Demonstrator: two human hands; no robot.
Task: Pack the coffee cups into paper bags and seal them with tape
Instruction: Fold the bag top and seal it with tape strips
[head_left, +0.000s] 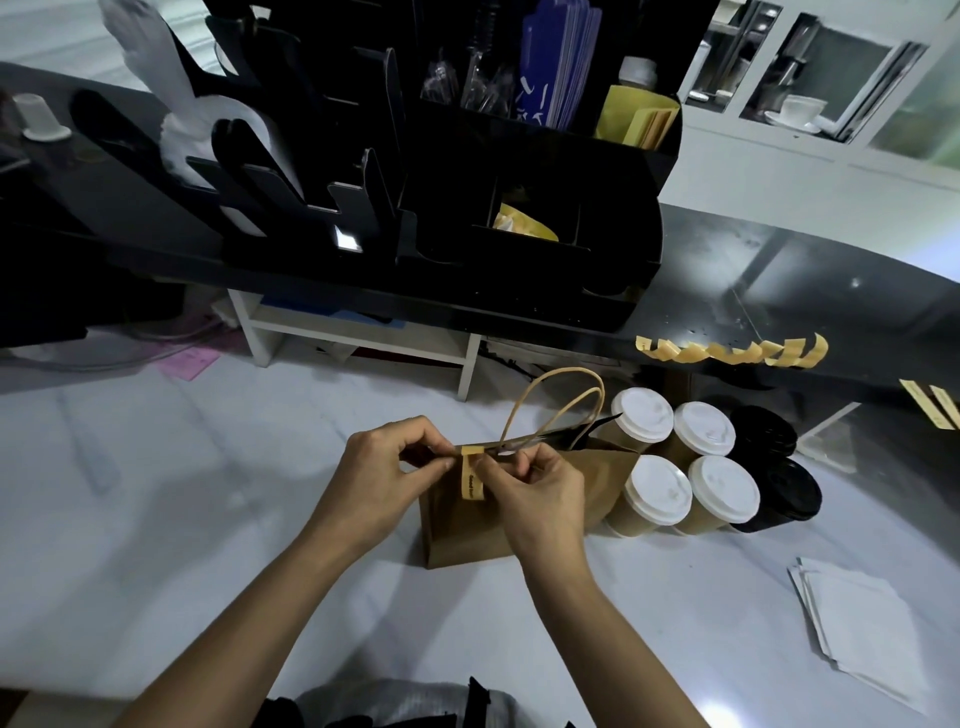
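- Brown paper bag (467, 530) upright on white tabletop (208, 519), near centre; top edge pressed flat, two looped paper handles (561, 400) standing above it.
- Yellow tape strip (471, 475) folded over the bag's closed top edge, hanging down the near face; printed text on it, too small to read.
- Left hand (387, 486): fingers curled, grip narrow, pinching the bag's top edge just left of the tape.
- Right hand (540, 499): fingers curled, thumb and forefinger pinching at the tape on its right side, touching the bag top.
- Four tan coffee cups with white lids (680, 462) grouped two by two, just right of the bag, nearest ones touching or almost touching its side.
- Two cups with black lids (779, 467) directly right of the white-lidded group.
- Row of cut yellow tape pieces (732, 351) stuck along the front edge of the raised black counter (779, 275), above and behind the cups; two more pieces (935, 408) further right on the same edge.
- Black organiser rack (467, 208) on the counter, holding yellow packets, blue sleeves and white paper items.
- Stack of white paper sheets (862, 623) on tabletop, lower right, well apart from the bag.
- White shelf unit (363, 338) under the counter, behind the bag.
- Contents of the bag: cannot tell, top closed.
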